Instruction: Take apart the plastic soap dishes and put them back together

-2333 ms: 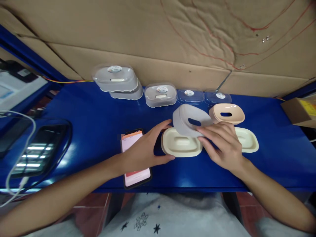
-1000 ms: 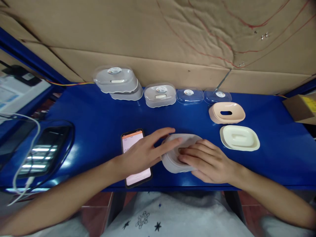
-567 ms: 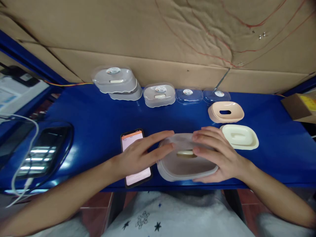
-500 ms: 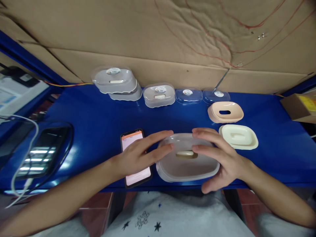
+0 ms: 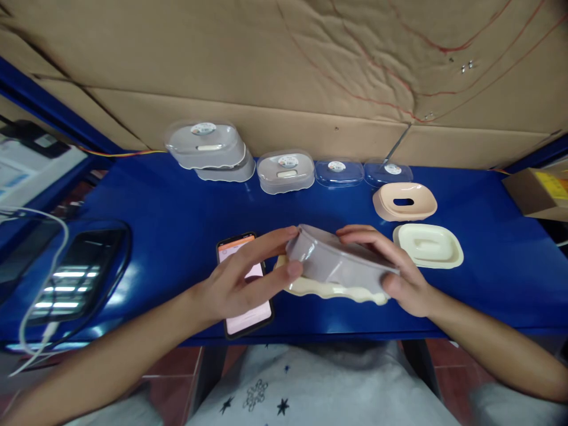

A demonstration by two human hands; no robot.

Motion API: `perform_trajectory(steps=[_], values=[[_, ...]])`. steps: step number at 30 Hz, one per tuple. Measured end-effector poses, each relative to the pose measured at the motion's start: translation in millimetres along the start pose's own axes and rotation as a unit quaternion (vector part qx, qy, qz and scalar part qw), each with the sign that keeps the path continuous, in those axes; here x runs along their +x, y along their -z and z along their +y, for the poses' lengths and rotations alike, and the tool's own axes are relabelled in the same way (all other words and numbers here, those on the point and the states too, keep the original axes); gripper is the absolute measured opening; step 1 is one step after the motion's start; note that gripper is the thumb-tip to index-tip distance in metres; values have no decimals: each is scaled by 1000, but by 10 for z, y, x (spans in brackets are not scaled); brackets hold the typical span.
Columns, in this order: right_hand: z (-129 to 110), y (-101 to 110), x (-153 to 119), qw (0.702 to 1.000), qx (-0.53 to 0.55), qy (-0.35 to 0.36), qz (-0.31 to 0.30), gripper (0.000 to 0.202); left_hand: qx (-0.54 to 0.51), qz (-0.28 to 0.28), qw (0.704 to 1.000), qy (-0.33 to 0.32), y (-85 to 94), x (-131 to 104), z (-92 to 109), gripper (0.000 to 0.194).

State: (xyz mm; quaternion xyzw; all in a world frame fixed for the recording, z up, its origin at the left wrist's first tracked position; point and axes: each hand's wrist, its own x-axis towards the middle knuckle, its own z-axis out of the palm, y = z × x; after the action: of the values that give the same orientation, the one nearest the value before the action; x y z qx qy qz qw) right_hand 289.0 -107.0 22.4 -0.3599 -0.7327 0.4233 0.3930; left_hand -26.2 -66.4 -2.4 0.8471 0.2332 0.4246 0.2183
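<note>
Both my hands hold a grey oval plastic box part (image 5: 341, 269), tilted so that its near side faces me. Beneath it shows a cream piece with a wavy edge (image 5: 341, 291); whether the two are joined I cannot tell. My left hand (image 5: 248, 275) grips the left end, thumb on the near wall and forefinger at the top. On the right end, my right hand (image 5: 393, 269) has its thumb on the near wall and its fingers over the upper face. A phone (image 5: 251, 313) with a lit screen lies partly under my left hand.
On the blue table (image 5: 177, 219), a cream oval dish (image 5: 437, 251) and a peach oval part with a slot (image 5: 384, 204) lie at right. Behind are two clear lids (image 5: 326, 176) and several grey lidded boxes (image 5: 286, 183). A dark phone (image 5: 84, 254) and cable lie left.
The grey part has been lifted and tilted, its near side now raised, uncovering the wavy cream piece below. Both hands have closed around its ends.
</note>
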Motion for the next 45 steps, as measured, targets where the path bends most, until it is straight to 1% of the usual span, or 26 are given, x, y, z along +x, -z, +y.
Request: perform_trajectory(steps=[2,3,4,6,8,12,14,17,19,21,22,23,25,28,30,32,34,36,38,39,40,42,43,44,45], values=[[20,-19,6,999,7,-43,-1,54,95,2,992,-87,11,47,-26,66],[36,-30,9,998,12,-55,-1,50,140,-1,983,-116,11,69,-34,64],[54,-41,13,998,19,-62,-2,48,178,-1,976,-123,7,88,-39,62],[88,-58,22,997,39,-66,-3,46,224,7,967,-120,-8,113,-35,58],[112,-69,33,995,61,-79,-1,48,246,17,962,-114,-25,126,-24,56],[137,-85,28,983,114,-142,-17,60,259,22,961,-90,-50,153,-21,58],[161,-100,5,973,147,-176,-36,67,223,19,973,-58,-68,174,-36,61],[216,-137,-34,952,209,-216,-48,74,89,-27,996,-2,-110,192,-64,63],[246,-169,-45,929,270,-247,-60,80,12,-50,998,33,-137,188,-75,63],[262,-195,-39,905,323,-267,-68,85,-37,-40,995,78,-150,181,-75,63],[266,-201,-33,900,339,-266,-62,87,-58,-29,993,102,-151,179,-72,63],[267,-201,-26,903,343,-255,-50,87,-79,-18,989,125,-147,181,-68,62],[264,-183,-16,923,321,-212,-18,84,-112,4,980,163,-136,192,-59,62],[249,-136,-9,959,232,-161,7,71,-130,20,972,195,-126,215,-55,62],[239,-116,-6,977,150,-153,20,53,-123,16,973,193,-123,223,-64,64],[240,-107,-3,989,59,-133,39,36,-96,13,980,176,-114,225,-83,63],[255,-101,0,995,-44,-72,48,30,-52,2,987,151,-93,225,-112,58],[282,-89,4,987,-158,27,29,34,-15,-47,993,109,-72,221,-145,51],[310,-69,8,961,-251,113,2,37,3,-120,991,65,-66,210,-175,49],[321,-58,10,949,-281,141,-6,38,6,-153,987,50,-70,202,-184,51],[330,-46,13,940,-304,156,-10,38,8,-177,983,41,-80,192,-189,55],[337,-27,18,928,-331,170,-10,40,11,-211,977,40,-102,175,-185,69],[336,-19,22,925,-338,175,-8,41,13,-219,975,41,-112,169,-177,74],[334,-13,26,922,-342,180,-5,41,15,-220,974,42,-117,166,-167,75],[330,-8,29,920,-345,185,0,41,18,-216,975,44,-118,166,-155,72]])
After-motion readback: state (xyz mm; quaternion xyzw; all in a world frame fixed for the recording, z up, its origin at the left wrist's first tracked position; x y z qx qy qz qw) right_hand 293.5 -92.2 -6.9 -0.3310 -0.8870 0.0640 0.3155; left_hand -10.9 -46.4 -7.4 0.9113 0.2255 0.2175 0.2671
